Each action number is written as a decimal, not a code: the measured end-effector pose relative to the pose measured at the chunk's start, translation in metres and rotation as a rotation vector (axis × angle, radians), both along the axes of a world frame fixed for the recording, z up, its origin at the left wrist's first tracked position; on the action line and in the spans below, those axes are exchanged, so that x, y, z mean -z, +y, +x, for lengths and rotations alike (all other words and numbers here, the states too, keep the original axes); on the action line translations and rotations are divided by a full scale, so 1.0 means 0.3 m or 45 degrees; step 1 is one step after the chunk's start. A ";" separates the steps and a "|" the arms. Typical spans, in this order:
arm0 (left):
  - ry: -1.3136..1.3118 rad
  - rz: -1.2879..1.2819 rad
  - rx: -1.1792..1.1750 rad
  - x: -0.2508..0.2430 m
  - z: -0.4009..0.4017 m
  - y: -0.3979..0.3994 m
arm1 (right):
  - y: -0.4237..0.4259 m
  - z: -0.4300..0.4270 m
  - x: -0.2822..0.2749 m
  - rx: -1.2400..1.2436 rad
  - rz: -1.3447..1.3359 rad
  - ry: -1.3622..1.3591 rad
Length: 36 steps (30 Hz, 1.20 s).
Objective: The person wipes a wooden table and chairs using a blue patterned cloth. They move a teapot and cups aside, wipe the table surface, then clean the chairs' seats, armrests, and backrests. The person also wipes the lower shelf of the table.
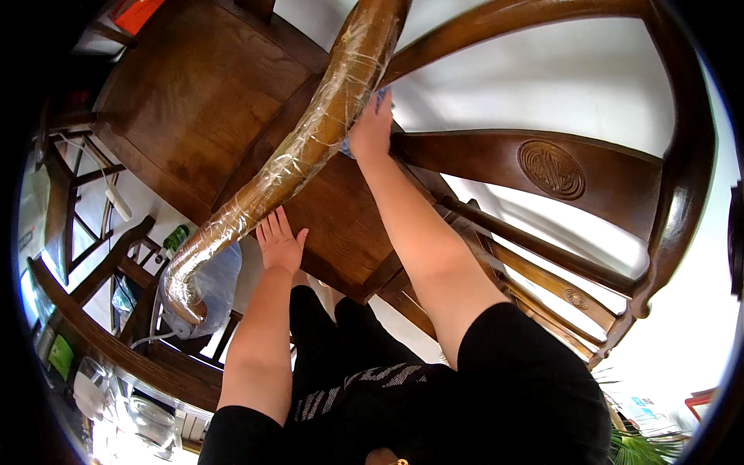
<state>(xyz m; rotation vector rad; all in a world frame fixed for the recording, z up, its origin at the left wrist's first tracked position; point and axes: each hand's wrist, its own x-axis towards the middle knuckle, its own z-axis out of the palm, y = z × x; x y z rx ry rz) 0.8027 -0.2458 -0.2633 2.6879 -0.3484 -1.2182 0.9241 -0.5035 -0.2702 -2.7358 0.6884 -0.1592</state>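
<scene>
A large wooden chair with a curved armrest (325, 116) wrapped in clear plastic film stands before me. Under the armrest, my left hand (281, 239) lies with fingers apart against the front edge of the wooden seat (343, 209). My right hand (372, 128) reaches past the armrest towards the rear of the seat, with a blue patterned cloth (347, 146) under it; its fingertips are partly hidden. To the right rises the chair's back, its splat (465, 148) bearing a round carved medallion (551, 169).
A clear plastic bag (218, 285) hangs near the armrest's curled end. More wooden furniture (99, 343) stands at the left, with a white power strip (118, 201) and a green bottle (175, 238). Glassware (152, 419) is at the lower left, a green plant (645, 447) at the lower right.
</scene>
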 end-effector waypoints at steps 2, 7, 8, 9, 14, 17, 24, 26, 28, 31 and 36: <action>-0.060 -0.005 -0.026 0.011 -0.002 0.019 | 0.040 0.045 0.004 0.034 0.019 0.136; -0.004 0.047 -0.018 0.003 0.010 0.033 | 0.079 -0.143 0.001 -0.262 -0.244 0.535; 0.024 0.041 -0.024 0.000 0.008 0.015 | 0.069 -0.217 -0.004 -0.272 -0.172 0.421; 0.016 0.021 -0.016 -0.002 0.009 -0.001 | 0.064 -0.274 -0.019 -0.283 -0.098 0.306; 0.075 0.117 -0.016 -0.008 0.011 0.091 | 0.193 -0.219 -0.314 0.541 1.092 -0.425; 0.087 0.102 -0.034 -0.011 0.018 0.075 | 0.164 -0.074 -0.608 0.050 0.667 -1.224; 0.090 0.054 -0.028 0.001 0.006 0.036 | 0.015 0.295 -0.725 -0.343 -0.223 -1.533; 0.082 0.065 -0.029 0.004 0.006 0.046 | 0.019 0.314 -0.646 -0.295 -0.146 -1.627; 0.067 0.068 -0.026 0.001 0.009 0.048 | 0.037 0.305 -0.537 -0.256 -0.014 -1.613; 0.080 0.081 -0.055 -0.025 0.013 0.087 | 0.111 0.274 -0.348 -0.107 0.469 -1.519; 0.137 0.076 -0.028 -0.011 0.016 0.036 | 0.069 0.151 0.136 0.010 0.438 -0.956</action>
